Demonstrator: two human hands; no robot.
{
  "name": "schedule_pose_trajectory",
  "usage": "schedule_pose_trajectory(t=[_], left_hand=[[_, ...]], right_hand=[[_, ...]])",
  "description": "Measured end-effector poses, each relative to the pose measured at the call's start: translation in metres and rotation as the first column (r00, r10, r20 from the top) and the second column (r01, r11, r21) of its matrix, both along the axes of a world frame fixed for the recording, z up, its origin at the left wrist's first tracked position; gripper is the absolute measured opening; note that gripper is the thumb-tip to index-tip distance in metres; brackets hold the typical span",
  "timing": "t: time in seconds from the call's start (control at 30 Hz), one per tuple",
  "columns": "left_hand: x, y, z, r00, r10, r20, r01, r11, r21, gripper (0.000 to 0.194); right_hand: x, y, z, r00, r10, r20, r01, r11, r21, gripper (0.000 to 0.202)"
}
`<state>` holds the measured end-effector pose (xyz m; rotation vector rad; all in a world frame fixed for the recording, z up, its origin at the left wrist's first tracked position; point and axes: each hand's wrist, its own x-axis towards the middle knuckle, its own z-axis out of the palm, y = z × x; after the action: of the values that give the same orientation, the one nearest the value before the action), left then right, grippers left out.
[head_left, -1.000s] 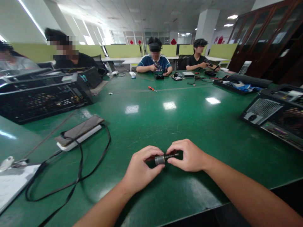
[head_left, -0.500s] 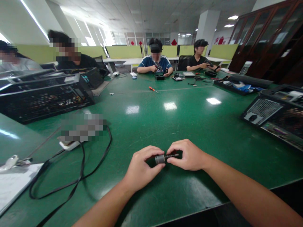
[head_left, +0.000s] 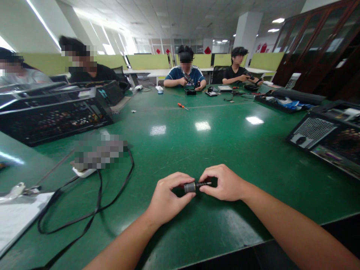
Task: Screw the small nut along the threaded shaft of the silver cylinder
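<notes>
A small grey cylindrical part (head_left: 190, 187), with a thin dark ridged shaft (head_left: 204, 183) out of its right end, lies level between my hands just above the green table. My left hand (head_left: 168, 198) grips the cylinder from the left, thumb below and fingers above. From the right, my right hand (head_left: 222, 183) pinches at the shaft close to the cylinder; its fingertips partly cover that joint. The shaft's tip points right, inside the curl of my right hand. What exactly the part is I cannot make out.
A blurred-out item with a black cable (head_left: 101, 198) and a clipboard (head_left: 22, 217) lie at left. Open computer cases stand at left (head_left: 56, 116) and right (head_left: 317, 129). An orange screwdriver (head_left: 182, 106) lies farther off. Several people sit around the table; a black tray (head_left: 281, 103) holds blue material.
The hands keep the same hold on the grey part. My right hand has shifted very slightly up; the whole view has moved slightly.
</notes>
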<state>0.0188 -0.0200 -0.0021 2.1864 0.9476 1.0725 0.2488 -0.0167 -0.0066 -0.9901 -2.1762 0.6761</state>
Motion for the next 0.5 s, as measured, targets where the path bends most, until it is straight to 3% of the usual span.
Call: schedule_pose_trajectory(t=[0.5], left_hand=[[-0.0019, 0.0014, -0.0013, 1.0, 0.001, 0.006, -0.001, 1.0, 0.015, 0.024]], right_hand=[[0.0018, 0.0012, 0.0013, 1.0, -0.006, 0.002, 0.006, 1.0, -0.003, 0.008]])
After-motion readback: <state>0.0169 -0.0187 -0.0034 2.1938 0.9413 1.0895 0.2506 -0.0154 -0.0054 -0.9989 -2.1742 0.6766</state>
